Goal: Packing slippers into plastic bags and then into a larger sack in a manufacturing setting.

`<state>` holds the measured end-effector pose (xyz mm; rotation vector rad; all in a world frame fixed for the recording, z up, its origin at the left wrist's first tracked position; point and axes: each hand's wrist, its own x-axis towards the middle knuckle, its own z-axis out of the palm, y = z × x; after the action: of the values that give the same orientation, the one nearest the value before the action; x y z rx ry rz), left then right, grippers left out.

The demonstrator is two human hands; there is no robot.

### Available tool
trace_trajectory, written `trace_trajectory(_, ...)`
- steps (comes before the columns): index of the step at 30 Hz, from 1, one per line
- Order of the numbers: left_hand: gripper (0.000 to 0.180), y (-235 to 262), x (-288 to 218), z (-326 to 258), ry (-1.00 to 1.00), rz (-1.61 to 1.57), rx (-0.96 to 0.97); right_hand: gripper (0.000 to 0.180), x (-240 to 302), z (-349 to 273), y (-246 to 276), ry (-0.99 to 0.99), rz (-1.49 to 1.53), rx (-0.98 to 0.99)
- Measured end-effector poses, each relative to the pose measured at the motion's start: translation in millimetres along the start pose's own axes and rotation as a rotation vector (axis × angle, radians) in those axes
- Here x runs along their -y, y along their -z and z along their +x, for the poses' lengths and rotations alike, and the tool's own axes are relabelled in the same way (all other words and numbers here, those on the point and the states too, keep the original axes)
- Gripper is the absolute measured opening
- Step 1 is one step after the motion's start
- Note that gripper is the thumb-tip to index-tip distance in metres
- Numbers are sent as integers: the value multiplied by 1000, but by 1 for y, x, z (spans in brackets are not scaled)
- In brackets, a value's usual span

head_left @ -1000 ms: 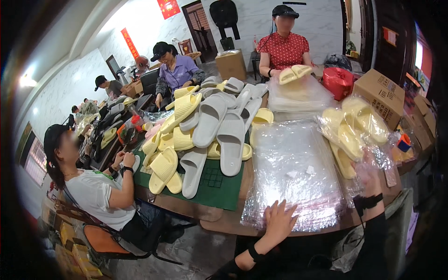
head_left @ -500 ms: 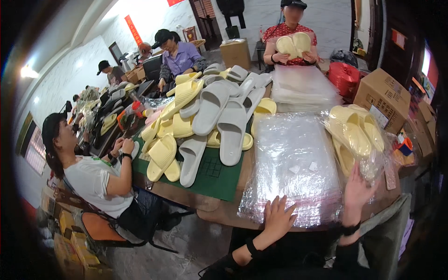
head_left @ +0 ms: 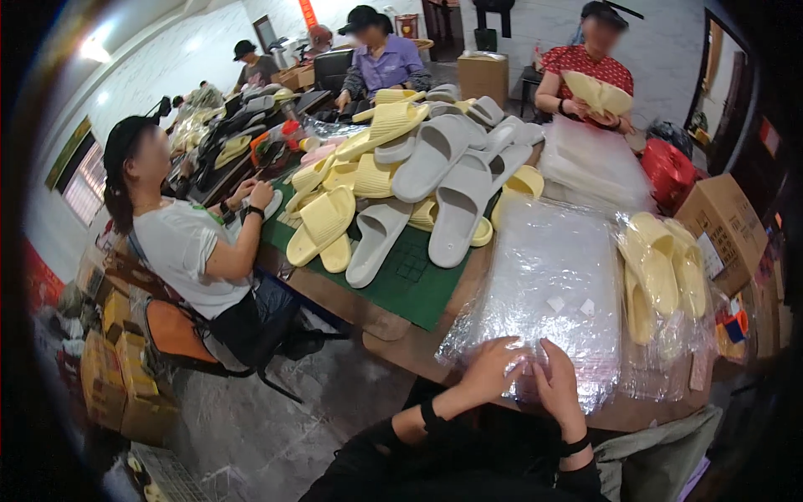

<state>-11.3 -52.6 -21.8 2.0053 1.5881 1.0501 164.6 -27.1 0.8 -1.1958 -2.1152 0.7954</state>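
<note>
A stack of clear plastic bags [head_left: 552,276] lies flat at the table's near edge, with two small white slips on it. My left hand [head_left: 492,370] rests at the stack's near edge, its fingers bent and apart. Close beside it, my right hand [head_left: 559,383] has its thumb held away from the fingers over the same edge. Neither hand visibly holds anything, though a thin film between the fingertips would be hard to make out. Right of the stack, yellow slippers [head_left: 652,259] lie in clear bags.
Grey and yellow slippers [head_left: 460,201] form a heap on a green cutting mat [head_left: 401,284]. Another pile of clear bags [head_left: 594,163] lies beyond. A cardboard box [head_left: 721,226] and red bundle [head_left: 669,166] stand at right. Co-workers sit left and behind; one across handles yellow slippers.
My right hand has left the bagged yellow slippers and moved left, next to my left hand at the bag stack. The view has shifted left. The person across has turned the yellow slippers.
</note>
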Motion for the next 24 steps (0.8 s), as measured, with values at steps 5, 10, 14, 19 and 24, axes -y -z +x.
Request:
trace_trajectory(5,33,76,58,23,72,62,-432,48,-11,-5,-18,79,-295,44)
trace_trajectory(10,57,158,157,37,391,112,-785,56,-7,-8,-27,128,-484,73)
trace_trajectory(14,68,213,226,48,518,380,-1014,63,-2,-6,-34,116,-570,85)
trace_trajectory(19,74,259,260,50,445,-237,-1047,70,-4,-3,-39,88,-593,41)
trace_trajectory(24,36,249,224,52,511,-216,-906,69,-14,-1,-46,102,-613,-17)
